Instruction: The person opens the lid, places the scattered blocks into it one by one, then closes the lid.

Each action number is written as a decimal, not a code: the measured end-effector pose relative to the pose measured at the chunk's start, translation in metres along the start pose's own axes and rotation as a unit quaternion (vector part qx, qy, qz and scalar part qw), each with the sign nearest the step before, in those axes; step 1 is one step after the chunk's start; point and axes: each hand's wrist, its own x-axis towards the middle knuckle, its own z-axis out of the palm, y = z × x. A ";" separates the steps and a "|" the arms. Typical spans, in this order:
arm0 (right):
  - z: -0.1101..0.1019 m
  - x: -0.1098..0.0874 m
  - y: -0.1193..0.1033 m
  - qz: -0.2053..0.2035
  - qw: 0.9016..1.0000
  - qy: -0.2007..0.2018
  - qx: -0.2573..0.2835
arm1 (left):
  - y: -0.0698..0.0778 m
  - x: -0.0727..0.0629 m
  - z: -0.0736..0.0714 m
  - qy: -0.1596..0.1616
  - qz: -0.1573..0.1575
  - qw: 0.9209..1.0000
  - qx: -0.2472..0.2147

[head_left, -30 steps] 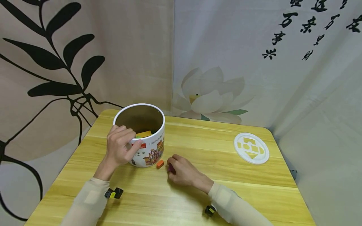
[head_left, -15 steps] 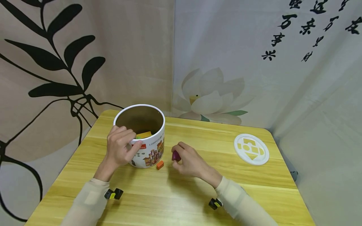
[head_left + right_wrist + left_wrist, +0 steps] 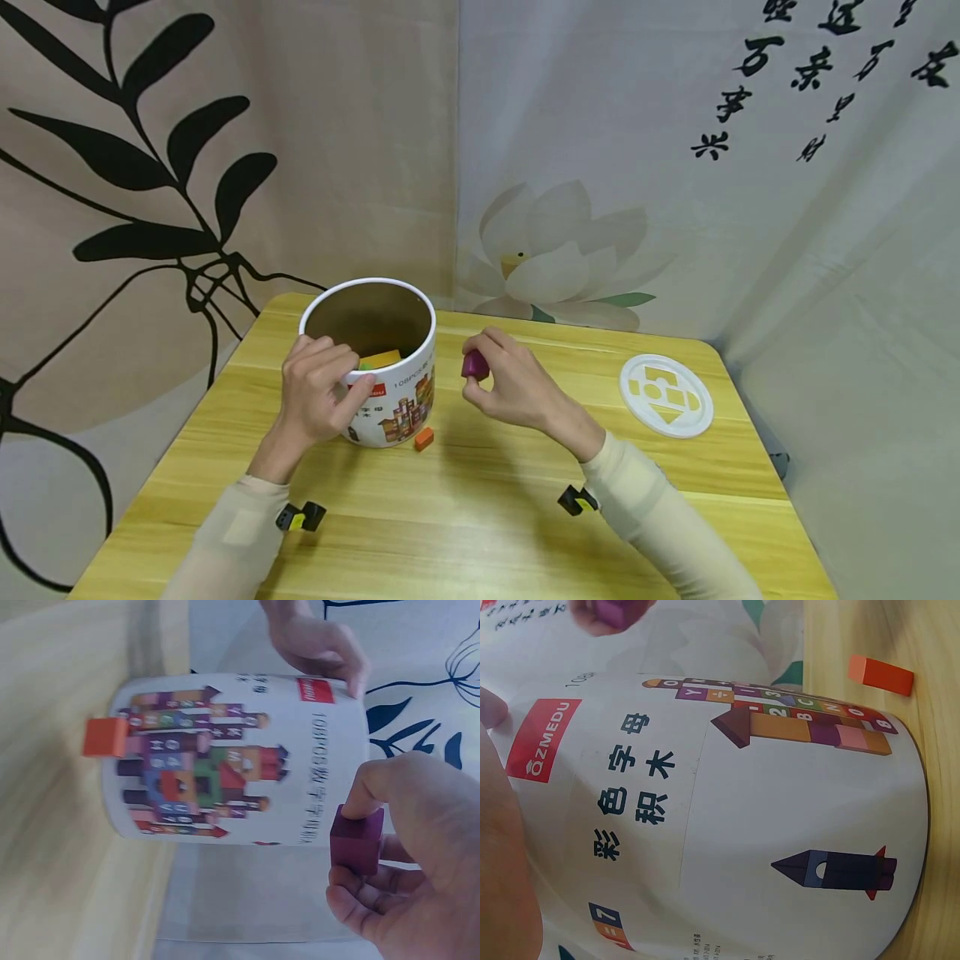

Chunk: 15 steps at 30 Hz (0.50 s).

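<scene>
A white printed bucket (image 3: 390,408) stands on the wooden table, with a few coloured blocks (image 3: 381,359) visible inside it. My left hand (image 3: 318,383) grips its near rim, fingers over the edge and thumb on the outer wall. To the right of the bucket, my right hand (image 3: 513,379) pinches a purple block (image 3: 358,841) between thumb and fingers, raised above the table at about rim height. A small orange block (image 3: 424,439) lies on the table by the bucket's base; the right wrist view shows this orange block (image 3: 105,737) too.
A white round lid (image 3: 667,395) with cut-out shapes lies at the right of the table (image 3: 480,533). Behind the table hangs a curtain (image 3: 360,150) printed with leaves, a lotus and characters.
My right hand has lifted the purple block off the table beside the orange block, moving up and slightly right. The left hand stays on the bucket rim.
</scene>
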 end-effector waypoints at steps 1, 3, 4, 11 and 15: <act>-0.003 0.003 0.000 -0.004 1.000 0.005 -0.001 | 0.000 0.000 0.000 -0.001 0.000 1.000 0.000; -0.007 0.009 -0.001 -0.012 1.000 0.014 -0.001 | 0.000 0.000 0.000 -0.001 0.001 1.000 0.000; -0.009 0.012 -0.002 -0.016 1.000 0.017 -0.001 | 0.000 0.000 0.000 0.000 0.001 1.000 0.000; -0.017 0.035 -0.006 -0.031 0.999 0.044 0.001 | -0.001 -0.001 0.000 0.005 0.004 1.000 -0.003; -0.022 0.051 -0.008 -0.029 0.998 0.059 0.014 | -0.002 -0.002 0.000 0.004 0.002 1.000 -0.007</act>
